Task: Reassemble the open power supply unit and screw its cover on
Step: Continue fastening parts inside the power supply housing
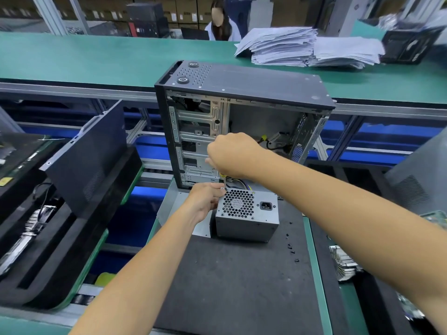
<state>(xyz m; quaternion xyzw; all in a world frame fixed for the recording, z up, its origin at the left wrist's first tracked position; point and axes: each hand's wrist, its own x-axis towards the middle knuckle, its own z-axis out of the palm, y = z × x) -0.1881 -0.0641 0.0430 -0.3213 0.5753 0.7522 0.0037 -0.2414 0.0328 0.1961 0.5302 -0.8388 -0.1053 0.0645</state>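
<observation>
On the black mat (242,274) in the middle of the desk (316,262), one grey power supply (246,218) is standing with its round fan grille and its power socket facing up towards the viewer. Its long axis is running left to right, and it is sitting straight ahead of the person, just in front of both hands.

One left hand (205,201) is resting against the box's upper left corner, its fingers curled and pinching at a small spot there, probably a screw, though that is too small to tell. One right hand (229,155) is hovering directly above that same corner, fist closed around the handle of one screwdriver (224,181). The thin shaft is pointing nearly straight down, its tip meeting the corner beside the left fingertips. The left hand is the nearer one to the box; the right is working from above.

By this view the cover looks already seated, and the person appears to be driving a corner screw. The coming move is depending on keeping the shaft upright over that corner.

About six small dark screws (290,245) are lying scattered on the mat to the right of the box. Behind it, one open computer case (242,112) is standing upright. One stack of papers (302,47) is lying on the far desk.
</observation>
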